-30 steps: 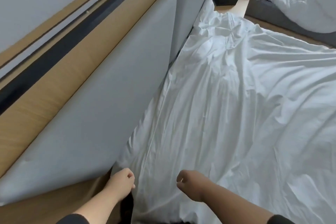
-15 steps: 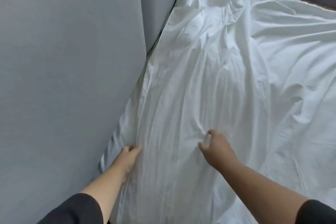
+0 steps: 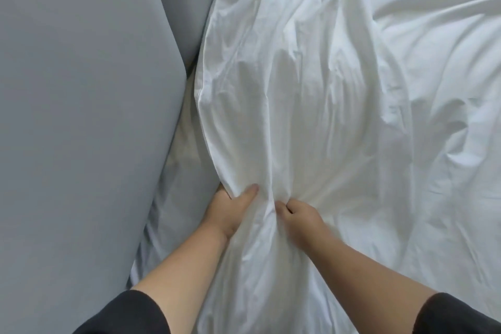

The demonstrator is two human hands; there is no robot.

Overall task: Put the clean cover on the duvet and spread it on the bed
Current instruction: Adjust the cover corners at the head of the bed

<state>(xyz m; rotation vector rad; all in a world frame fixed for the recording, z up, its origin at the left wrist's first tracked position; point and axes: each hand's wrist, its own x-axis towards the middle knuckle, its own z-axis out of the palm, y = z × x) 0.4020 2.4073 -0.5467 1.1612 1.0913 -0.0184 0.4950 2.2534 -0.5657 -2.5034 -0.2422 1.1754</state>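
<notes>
A padded grey fabric headboard (image 3: 81,116) fills the left of the view, with a bed beside it. A crumpled white cotton duvet cover (image 3: 311,103) lies along the bed, its near edge lifted just beside the headboard. The left hand (image 3: 230,211) pinches that edge, thumb on top. The right hand (image 3: 301,214), beside it, grips a bunched fold. Pulling unevenly could twist the cover or drag it into the gap by the headboard.

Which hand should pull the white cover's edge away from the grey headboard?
Probably the left hand. It grips the duvet cover right at its edge beside the grey headboard. The right hand pinches a fold further in.
</notes>
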